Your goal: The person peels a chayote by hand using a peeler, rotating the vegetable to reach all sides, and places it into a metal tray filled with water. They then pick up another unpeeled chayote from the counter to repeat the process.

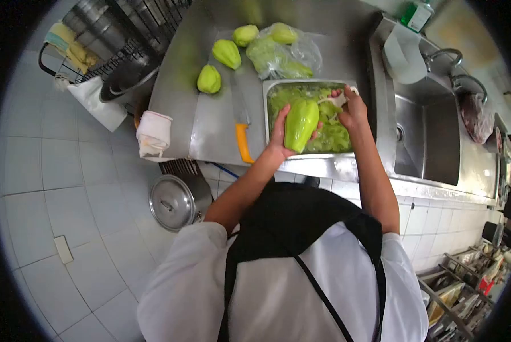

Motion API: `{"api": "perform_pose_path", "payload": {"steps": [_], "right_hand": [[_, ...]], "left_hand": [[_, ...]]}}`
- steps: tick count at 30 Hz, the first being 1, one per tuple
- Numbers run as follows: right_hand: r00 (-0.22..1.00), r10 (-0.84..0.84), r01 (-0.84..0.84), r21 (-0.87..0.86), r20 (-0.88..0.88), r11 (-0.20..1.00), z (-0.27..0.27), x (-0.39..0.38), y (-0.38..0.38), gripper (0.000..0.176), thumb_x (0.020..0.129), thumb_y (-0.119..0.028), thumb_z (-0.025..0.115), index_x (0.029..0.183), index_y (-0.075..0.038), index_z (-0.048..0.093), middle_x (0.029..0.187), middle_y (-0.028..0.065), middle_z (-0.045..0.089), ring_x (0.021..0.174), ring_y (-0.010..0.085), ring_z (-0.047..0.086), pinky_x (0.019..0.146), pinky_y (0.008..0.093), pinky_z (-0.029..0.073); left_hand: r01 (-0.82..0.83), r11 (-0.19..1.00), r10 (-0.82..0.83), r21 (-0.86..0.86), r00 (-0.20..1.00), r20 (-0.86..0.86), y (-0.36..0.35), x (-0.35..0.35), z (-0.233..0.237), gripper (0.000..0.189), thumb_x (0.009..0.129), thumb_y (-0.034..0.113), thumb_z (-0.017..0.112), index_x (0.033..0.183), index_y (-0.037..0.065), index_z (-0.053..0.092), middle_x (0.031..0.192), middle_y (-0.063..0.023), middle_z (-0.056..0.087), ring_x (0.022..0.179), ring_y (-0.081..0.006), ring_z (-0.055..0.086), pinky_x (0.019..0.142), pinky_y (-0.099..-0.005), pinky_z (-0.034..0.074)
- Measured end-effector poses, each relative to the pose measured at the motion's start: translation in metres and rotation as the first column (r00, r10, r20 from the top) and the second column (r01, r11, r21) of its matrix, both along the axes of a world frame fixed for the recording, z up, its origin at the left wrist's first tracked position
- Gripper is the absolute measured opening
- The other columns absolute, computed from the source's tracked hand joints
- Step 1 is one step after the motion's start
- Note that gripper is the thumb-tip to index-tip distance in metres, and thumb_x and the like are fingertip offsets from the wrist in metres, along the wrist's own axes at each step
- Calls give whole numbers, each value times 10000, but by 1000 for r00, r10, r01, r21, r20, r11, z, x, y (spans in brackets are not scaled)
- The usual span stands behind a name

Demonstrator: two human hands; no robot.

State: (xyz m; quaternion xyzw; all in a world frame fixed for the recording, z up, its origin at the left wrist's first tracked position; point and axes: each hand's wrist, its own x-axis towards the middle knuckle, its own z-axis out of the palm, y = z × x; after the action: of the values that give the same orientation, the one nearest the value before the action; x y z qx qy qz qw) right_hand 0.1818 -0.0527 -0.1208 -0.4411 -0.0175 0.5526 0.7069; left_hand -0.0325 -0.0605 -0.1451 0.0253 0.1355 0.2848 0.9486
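Note:
A pale green chayote (302,124) rests in my left hand (278,134), whose fingers wrap round its side and underside. My right hand (353,109) is closed on a small white peeler (336,101), held to the right of the chayote and apart from it. Beneath both hands is a rectangular metal tray (265,108) with green peels (335,135) in it, seemingly wet. A knife with an orange handle (243,142) lies left of the tray, blade pointing away from me.
Three loose chayotes, one of them here (210,79), lie at the back left beside a clear plastic bag (306,51) of more. To the right is a sink (426,137) with faucets (446,54). A rolled cloth (154,134) sits on the left edge; a lidded pot (175,202) stands below.

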Motion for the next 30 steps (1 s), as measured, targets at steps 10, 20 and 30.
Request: {"api": "perform_pose_path", "payload": {"steps": [10,20,30], "right_hand": [[993,88,-70,215,-77,974,-13,-22,-4,139,1010,-130,510,1090,-20,484,997,132,555,915,267,604,854,452,514],[960,64,-81,-53,-272,995,-28,-11,0,319,1053,-215,401,1265,19,352,1112,257,550,945,337,611,829,510,559],[845,441,-433,96,-304,896,-30,-20,-13,299,1056,-192,365,1171,71,447,1077,238,597,789,271,612,669,423,551]], "left_hand": [[-25,999,26,-29,999,41,0,-2,1,706,872,598,566,1344,76,512,1264,-210,563,1086,-361,595,822,-420,578],[-20,1000,19,11,990,142,1,-11,7,763,884,632,505,1392,65,455,1297,-225,548,1102,-352,601,823,-413,585],[-29,943,39,332,999,-22,3,-16,20,743,925,622,414,1392,46,457,1278,-189,571,1095,-323,611,824,-412,567]]}}
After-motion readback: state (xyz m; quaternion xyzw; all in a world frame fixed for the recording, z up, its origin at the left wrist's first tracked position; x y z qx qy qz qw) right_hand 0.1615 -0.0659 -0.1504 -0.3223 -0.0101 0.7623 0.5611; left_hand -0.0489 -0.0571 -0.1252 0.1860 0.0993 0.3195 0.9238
